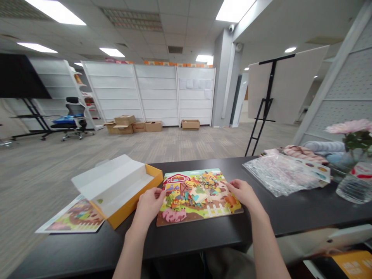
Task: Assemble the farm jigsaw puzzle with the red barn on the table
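As the puzzle board (200, 215) lies flat on the black table (180, 244), here's the left hand (148, 203) at its left edge, fingers curled, and the right hand (242, 190) at the opposite edge, fingers bent too; whether either grips the board, I cannot tell. Loose pieces (207, 179) sit heaped on the farm picture, the open yellow box (136, 198) just beside, clear plastic packaging (279, 174) over to the right!
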`<state>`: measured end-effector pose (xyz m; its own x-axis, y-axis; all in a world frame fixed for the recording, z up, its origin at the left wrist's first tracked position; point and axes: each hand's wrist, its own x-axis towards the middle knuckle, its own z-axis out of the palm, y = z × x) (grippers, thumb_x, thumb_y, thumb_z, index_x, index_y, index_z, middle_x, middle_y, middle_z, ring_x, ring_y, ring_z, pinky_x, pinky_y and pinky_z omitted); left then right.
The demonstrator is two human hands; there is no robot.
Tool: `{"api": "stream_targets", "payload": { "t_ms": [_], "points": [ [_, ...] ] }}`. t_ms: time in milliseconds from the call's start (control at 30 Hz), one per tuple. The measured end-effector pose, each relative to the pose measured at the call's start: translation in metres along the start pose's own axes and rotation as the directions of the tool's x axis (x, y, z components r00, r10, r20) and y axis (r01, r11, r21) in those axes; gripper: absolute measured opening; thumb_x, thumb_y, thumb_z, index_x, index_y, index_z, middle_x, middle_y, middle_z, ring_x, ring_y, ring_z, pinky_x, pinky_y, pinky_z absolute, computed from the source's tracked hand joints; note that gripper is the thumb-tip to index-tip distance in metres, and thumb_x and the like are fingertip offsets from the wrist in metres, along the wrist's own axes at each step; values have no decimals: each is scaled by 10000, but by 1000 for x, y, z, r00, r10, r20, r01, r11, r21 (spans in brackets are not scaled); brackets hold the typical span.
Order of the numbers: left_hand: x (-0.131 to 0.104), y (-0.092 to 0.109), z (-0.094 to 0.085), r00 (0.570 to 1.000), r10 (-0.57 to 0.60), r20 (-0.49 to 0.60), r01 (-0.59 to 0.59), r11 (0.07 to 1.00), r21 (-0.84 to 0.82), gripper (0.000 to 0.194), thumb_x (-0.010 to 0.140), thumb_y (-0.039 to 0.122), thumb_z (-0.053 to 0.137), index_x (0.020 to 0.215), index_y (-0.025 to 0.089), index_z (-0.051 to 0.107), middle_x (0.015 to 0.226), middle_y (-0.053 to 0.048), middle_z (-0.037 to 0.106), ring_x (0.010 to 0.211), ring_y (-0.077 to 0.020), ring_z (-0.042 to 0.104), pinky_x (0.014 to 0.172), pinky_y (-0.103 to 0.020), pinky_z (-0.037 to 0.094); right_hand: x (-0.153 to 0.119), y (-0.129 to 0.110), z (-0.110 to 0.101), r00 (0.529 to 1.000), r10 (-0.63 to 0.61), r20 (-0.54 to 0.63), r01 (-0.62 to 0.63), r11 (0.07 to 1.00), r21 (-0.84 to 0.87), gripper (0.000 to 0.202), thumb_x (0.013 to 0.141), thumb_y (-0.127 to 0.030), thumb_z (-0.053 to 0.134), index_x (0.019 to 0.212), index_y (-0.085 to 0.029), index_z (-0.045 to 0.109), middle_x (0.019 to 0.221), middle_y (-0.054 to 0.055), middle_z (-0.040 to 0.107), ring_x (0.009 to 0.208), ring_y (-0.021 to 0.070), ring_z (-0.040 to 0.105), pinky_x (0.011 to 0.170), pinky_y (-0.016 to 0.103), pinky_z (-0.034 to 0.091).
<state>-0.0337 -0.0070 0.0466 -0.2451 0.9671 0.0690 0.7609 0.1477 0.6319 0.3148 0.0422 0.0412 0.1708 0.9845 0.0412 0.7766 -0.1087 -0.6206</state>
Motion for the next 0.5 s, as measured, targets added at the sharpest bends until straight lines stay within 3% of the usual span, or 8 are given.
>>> {"api": "stream_targets", "payload": {
  "t_ms": [133, 233, 367, 500],
  "points": [
    [0, 1, 5, 1000, 16, -20, -14, 996, 93, 227, 902, 348, 542, 926, 185, 696, 992, -90, 781, 962, -236, 732, 867, -288, 527, 5, 2, 3, 998, -26, -51, 23, 998, -61, 276, 889, -404, 592, 909, -162, 724, 973, 112, 763, 910, 245, 700, 744, 293, 470],
    [0, 3, 7, 999, 29, -20, -25, 985, 170, 244, 921, 345, 528, 988, 175, 690, 1027, -113, 768, 992, -248, 723, 870, -302, 525, 10, -9, 8, 985, -126, -115, 115, 988, -101, 281, 906, -392, 571, 983, -165, 717, 1060, 118, 744, 986, 251, 684, 805, 299, 471],
    [-2, 4, 4, 999, 46, 3, -46, 978, 205, 267, 937, 348, 518, 1047, 173, 687, 1069, -125, 753, 1004, -247, 718, 846, -295, 527, 16, -38, 21, 959, -280, -29, 274, 953, -131, 288, 901, -362, 592, 1070, -160, 709, 1083, 120, 731, 1016, 244, 672, 874, 294, 462],
    [-4, 4, 1, 997, 62, 48, -72, 971, 227, 250, 941, 332, 530, 1069, 181, 681, 1095, -118, 745, 1009, -236, 715, 860, -293, 523, 20, -53, 38, 931, -364, 21, 362, 917, -167, 436, 835, -342, 688, 1211, -125, 660, 1134, 156, 711, 1047, 268, 658, 904, 316, 461]
  ]
}}
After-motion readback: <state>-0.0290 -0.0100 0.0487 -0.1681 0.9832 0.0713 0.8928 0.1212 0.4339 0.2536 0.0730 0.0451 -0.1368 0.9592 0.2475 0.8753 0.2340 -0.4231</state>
